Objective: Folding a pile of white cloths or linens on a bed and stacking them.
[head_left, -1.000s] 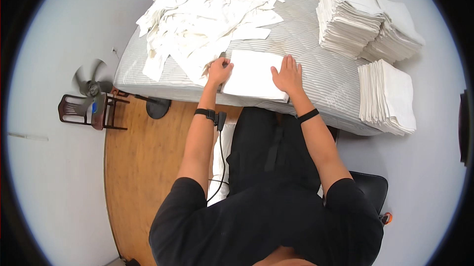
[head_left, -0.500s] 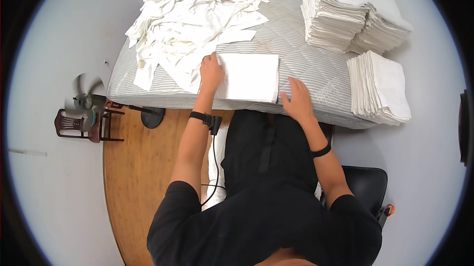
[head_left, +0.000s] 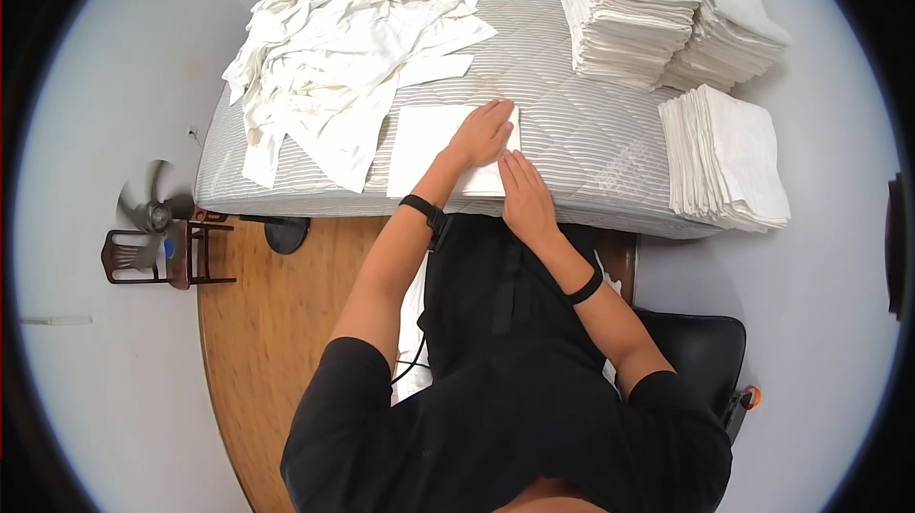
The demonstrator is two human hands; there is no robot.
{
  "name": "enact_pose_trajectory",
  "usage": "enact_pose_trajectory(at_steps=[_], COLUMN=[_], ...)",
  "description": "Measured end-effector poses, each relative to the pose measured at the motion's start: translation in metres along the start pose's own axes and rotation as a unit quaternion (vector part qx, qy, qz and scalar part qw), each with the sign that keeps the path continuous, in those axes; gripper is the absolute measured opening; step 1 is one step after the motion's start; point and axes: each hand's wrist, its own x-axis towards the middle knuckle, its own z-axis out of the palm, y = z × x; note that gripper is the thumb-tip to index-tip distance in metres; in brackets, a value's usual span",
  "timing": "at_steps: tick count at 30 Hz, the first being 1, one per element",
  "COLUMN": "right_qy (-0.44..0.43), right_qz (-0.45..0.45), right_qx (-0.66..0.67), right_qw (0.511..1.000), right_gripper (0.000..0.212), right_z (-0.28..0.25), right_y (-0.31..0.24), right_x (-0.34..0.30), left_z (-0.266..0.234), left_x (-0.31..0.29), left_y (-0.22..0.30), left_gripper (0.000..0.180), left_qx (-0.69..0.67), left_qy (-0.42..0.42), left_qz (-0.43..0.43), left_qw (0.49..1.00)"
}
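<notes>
Two hands flat on one folded white cloth (head_left: 424, 146) at the near edge of a striped grey mattress (head_left: 572, 132). Left hand (head_left: 484, 132) lies palm down on the cloth's right part, fingers straight and together, pointing away from the body. Right hand (head_left: 524, 194) is just beside it, nearer the body, palm down over the cloth's near right corner, fingers extended. Neither hand grips anything; both just press on the cloth. Black band on each wrist.

Cloth is roughly square, lying flat, its left half uncovered. Left of it and further back: a loose pile (head_left: 353, 46) of unfolded white cloths, spread over the mattress's left side, some hanging over the near edge. The pile's edge touches or nearly touches the cloth's left corner; cannot tell which.

Far right: two tall stacks (head_left: 629, 8) of folded cloths side by side. Near right: a lower stack (head_left: 729, 156), well apart from the hands.

Floor left of the mattress: a fan (head_left: 152, 208) by a small dark rack (head_left: 162, 256). Person sits on a black chair (head_left: 691, 346).
</notes>
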Motion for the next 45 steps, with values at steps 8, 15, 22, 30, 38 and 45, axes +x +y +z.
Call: enact_pose_trajectory(at_steps=[8,15,22,30,38,45], right_qy=[0.016,0.047,0.011,-0.063,-0.423,-0.028], right_qz=[0.047,0.064,0.054,0.070,0.271,0.136], right_qx=[-0.059,-0.019,0.006,-0.089,0.065,-0.112], right_qw=[0.997,0.997,0.998,0.992,0.862,0.984], right_gripper=[0.046,0.045,0.046,0.048,0.064,0.071], right_z=[-0.004,0.015,0.018,-0.004,-0.042,0.039], right_y=[-0.014,-0.005,-0.001,-0.018,0.002,0.016], right_x=[0.014,0.015,0.019,0.003,0.104,0.053], left_z=[-0.004,-0.003,0.001,0.010,0.014,0.029], left_x=[0.043,0.055,0.061,0.051,0.037,0.035], left_y=[-0.022,-0.031,-0.045,-0.043,-0.037,-0.033], left_gripper=[0.047,0.040,0.037,0.042,0.042,0.041], left_qx=[0.035,-0.159,-0.196,-0.150,0.027,0.218], left_qy=[0.016,-0.044,-0.087,-0.018,0.008,0.035], left_qz=[-0.112,-0.209,-0.219,-0.162,-0.057,-0.007], left_qw=[0.993,0.964,0.952,0.975,0.998,0.975])
